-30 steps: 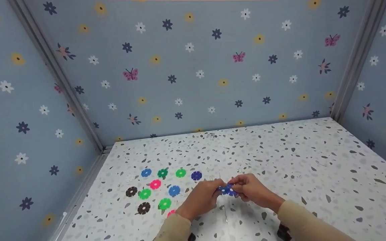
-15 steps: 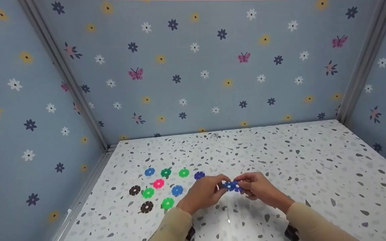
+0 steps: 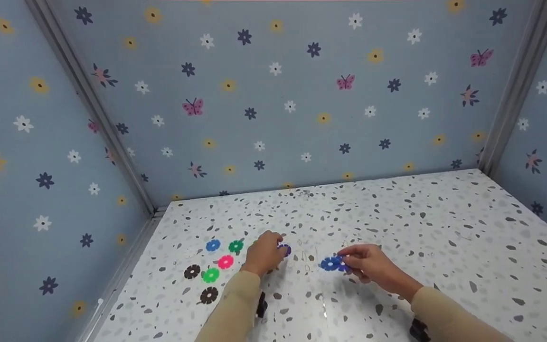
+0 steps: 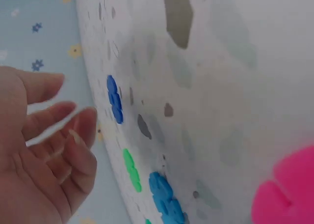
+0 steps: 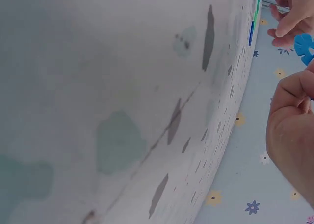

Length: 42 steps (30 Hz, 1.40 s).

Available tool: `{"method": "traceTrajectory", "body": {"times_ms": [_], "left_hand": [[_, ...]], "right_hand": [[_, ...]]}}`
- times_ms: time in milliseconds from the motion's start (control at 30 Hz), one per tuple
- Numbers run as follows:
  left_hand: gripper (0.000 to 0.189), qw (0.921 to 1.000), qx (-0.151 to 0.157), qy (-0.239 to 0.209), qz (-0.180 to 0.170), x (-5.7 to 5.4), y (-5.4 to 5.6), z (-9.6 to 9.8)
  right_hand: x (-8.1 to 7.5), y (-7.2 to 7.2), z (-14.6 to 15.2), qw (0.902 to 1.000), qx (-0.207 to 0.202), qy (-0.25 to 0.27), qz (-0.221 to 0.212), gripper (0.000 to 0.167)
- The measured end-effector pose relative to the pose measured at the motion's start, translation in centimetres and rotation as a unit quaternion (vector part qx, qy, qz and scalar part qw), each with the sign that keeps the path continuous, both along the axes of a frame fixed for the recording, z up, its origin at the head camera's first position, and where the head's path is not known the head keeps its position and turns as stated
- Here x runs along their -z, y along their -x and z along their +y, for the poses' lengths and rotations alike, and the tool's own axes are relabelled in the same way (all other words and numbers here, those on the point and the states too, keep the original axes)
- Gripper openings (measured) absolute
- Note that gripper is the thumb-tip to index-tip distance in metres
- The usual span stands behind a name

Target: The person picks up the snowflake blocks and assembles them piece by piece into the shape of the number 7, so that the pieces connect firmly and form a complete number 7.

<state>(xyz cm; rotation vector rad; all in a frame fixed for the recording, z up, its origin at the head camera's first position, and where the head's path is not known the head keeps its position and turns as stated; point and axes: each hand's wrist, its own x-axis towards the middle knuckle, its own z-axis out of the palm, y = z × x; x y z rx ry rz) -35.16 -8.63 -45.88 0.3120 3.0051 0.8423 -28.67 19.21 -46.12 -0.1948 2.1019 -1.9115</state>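
Observation:
My right hand (image 3: 373, 267) pinches a pair of joined snowflake discs, a lighter blue snowflake disc (image 3: 329, 264) and a dark blue one partly behind my fingers. In the right wrist view the lighter blue disc sticks out beyond that hand (image 5: 293, 113). My left hand (image 3: 265, 254) hovers by a dark blue snowflake disc (image 3: 287, 250) lying flat on the table. Seen from the left wrist, that disc (image 4: 115, 99) lies apart from the loosely bent fingers, and the left hand (image 4: 46, 150) holds nothing.
Left of my left hand lie more snowflake discs: blue (image 3: 213, 245), dark green (image 3: 236, 246), pink (image 3: 225, 261), green (image 3: 211, 275) and two dark brown, one at the front (image 3: 209, 295). Flower-patterned walls (image 3: 273, 95) enclose the speckled table (image 3: 420, 228).
My left hand has let go of the joined discs and moved left to the dark blue disc on the table. My right hand keeps holding the pair at nearly the same place.

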Motion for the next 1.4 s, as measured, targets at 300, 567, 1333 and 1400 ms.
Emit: {"method": "traceTrajectory", "body": {"times_ms": [300,567,1333,1400], "left_hand": [[0.039,0.9978,-0.045,0.032,-0.038,0.7,1.2,0.4],[0.041,0.9971,-0.04,0.056,-0.032,0.7,1.4,0.7],[0.029,0.9875,0.028,-0.15,-0.039,1.0,-1.3,-0.2],[0.025,0.9784,0.028,-0.197,-0.057,1.0,-1.6,-0.1]], "right_hand": [[-0.1,-0.1,0.2,0.9999,-0.006,-0.002,-0.009,0.026],[-0.1,-0.1,0.1,0.9999,0.003,-0.009,-0.009,0.026],[0.4,0.0,0.0,0.9999,0.01,0.004,0.007,0.027],[0.5,0.1,0.1,0.9999,0.014,0.003,0.008,0.027]]}}
